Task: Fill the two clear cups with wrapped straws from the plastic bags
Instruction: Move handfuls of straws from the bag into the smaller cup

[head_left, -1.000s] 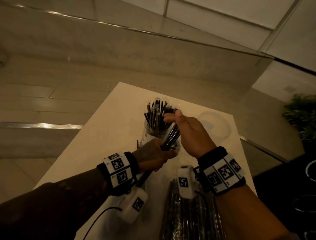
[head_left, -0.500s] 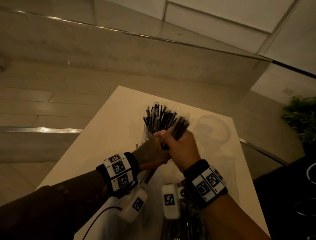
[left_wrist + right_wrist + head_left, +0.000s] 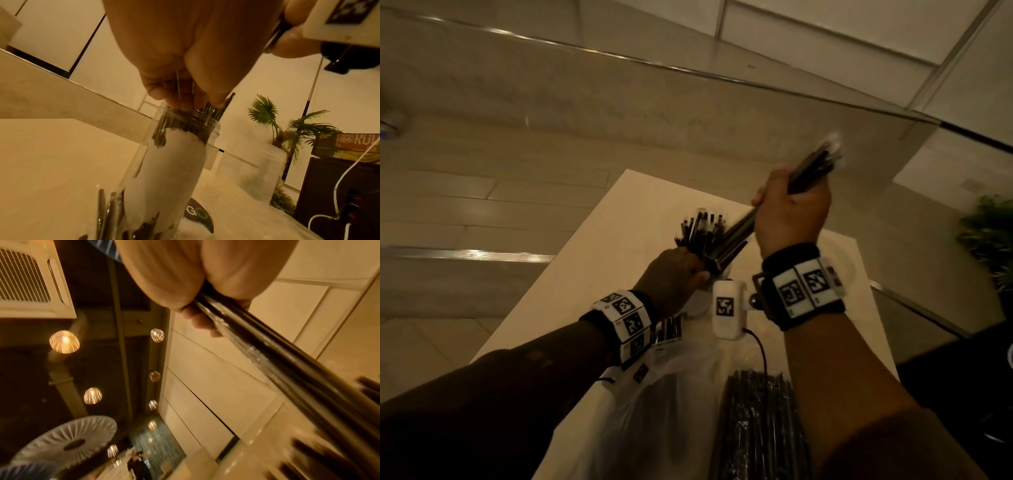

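Note:
A clear cup (image 3: 174, 162) packed with black wrapped straws (image 3: 700, 229) stands mid-table. My left hand (image 3: 697, 272) grips the straws at the cup's mouth, its fingers (image 3: 164, 91) curled over them. My right hand (image 3: 787, 202) holds a separate tilted bundle of wrapped straws (image 3: 815, 168) raised above and to the right of that cup; the bundle (image 3: 277, 363) runs out of the fist. The second clear cup (image 3: 251, 170) stands to the right and looks empty; the head view mostly hides it behind my right wrist. A plastic bag of straws (image 3: 760, 428) lies near the front edge.
The white table (image 3: 613, 246) is narrow, with floor on its left and a glass barrier behind. A crumpled, pale plastic bag (image 3: 661, 421) lies under my left forearm. A cable (image 3: 760, 346) hangs from the right wrist camera. Plants (image 3: 986, 236) stand at the right.
My right hand has risen and swung right, lifting its bundle of straws away from my left hand. The left hand has stayed at the filled cup.

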Motion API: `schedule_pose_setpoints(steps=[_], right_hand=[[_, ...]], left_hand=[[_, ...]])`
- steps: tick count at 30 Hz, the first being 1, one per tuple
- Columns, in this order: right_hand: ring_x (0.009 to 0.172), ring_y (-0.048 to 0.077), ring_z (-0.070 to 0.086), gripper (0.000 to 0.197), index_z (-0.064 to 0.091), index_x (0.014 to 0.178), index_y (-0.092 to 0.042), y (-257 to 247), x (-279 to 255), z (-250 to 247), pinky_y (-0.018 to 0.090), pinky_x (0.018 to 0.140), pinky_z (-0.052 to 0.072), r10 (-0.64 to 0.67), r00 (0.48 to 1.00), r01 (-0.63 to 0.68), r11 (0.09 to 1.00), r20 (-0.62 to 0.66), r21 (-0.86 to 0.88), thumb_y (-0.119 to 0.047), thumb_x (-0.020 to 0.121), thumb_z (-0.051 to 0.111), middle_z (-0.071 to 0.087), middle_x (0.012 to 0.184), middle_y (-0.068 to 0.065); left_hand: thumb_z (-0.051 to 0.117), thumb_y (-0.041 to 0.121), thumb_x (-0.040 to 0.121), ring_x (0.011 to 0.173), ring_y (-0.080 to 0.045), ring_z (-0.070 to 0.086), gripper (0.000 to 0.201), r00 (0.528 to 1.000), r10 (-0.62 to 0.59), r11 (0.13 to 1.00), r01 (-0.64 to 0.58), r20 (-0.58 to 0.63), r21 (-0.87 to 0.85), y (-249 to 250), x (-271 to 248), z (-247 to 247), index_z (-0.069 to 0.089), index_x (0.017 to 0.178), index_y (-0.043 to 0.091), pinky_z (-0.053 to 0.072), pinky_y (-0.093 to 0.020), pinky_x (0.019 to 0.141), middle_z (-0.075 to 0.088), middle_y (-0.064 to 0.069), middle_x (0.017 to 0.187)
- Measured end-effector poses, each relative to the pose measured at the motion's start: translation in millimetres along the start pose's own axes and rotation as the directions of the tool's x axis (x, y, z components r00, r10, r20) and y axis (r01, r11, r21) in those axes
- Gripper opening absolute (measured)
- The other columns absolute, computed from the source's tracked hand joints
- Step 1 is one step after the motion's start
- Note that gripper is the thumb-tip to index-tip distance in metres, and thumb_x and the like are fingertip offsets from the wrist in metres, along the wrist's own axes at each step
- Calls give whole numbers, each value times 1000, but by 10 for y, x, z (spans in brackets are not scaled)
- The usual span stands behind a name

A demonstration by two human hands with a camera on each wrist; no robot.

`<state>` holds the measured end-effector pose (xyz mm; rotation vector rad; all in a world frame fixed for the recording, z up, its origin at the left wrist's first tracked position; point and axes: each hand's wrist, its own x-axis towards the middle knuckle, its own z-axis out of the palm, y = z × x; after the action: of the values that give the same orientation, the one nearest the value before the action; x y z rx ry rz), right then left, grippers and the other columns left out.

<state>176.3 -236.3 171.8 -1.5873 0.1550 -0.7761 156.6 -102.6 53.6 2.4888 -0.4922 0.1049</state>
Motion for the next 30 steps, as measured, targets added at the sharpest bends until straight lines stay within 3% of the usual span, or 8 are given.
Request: schedule_pose_setpoints(steps=[4,10,15,19,23,26,28,30], right_hand=[[87,26,68,23,59,111,-14,416,-213,214,41,81,57,129,991,-123,983,35,-138,-26,92,55,70,97,11],[115,26,60,41,55,130,-9,823,-567,209,27,96,46,362,888,-229,884,286,-408,-29,94,59,64,124,10],[93,19,65,30,59,105,-14,533,-501,-20,26,78,54,144,919,34,898,367,-438,-29,83,72,66,99,1],[96,24,51,34,57,102,-9,357,-401,-128,35,77,48,-341,865,499,649,368,-574,-36,84,64,56,102,8],[142,28,25,53,35,145,-10,526,-371,-30,43,116,24,-125,774,569,566,620,-596,-37,99,41,31,153,13],[149,21,11,53,25,151,-13,704,-445,15,43,122,7,105,636,624,513,765,-589,-36,103,28,18,161,7],[149,20,10,55,26,151,-13,691,-468,8,40,121,3,103,651,588,559,752,-585,-38,102,24,19,161,7],[145,28,21,56,38,145,-11,580,-490,-52,44,118,13,-93,753,559,613,651,-558,-39,98,29,30,155,13]], left_hand=[[54,30,93,79,-27,58,29,998,-47,997,44,-49,-63,10,53,36,69,85,6,46,-38,70,63,-11,85],[57,16,86,80,-36,62,20,993,1,998,-9,-120,-69,17,42,73,69,89,1,51,-44,70,67,-19,87],[64,19,86,78,-29,63,16,989,-25,990,4,-146,-142,17,49,69,70,87,4,52,-40,71,68,-14,86],[63,32,87,81,-23,60,22,993,-76,993,67,-94,-95,-65,68,132,68,90,10,52,-41,74,66,-7,89],[65,26,85,75,-26,61,19,990,-31,992,14,-138,-126,-19,53,125,69,86,7,51,-36,69,68,-10,85],[63,16,85,73,-31,64,13,981,41,993,-61,-187,-103,-7,43,117,70,87,5,49,-33,65,70,-14,84],[66,19,84,70,-24,61,15,975,53,990,-79,-214,-118,-32,11,109,70,89,6,50,-31,63,68,-11,83],[69,23,81,64,-14,48,16,963,47,991,-78,-266,-109,-66,-65,77,65,83,7,37,-18,57,62,-5,81]])
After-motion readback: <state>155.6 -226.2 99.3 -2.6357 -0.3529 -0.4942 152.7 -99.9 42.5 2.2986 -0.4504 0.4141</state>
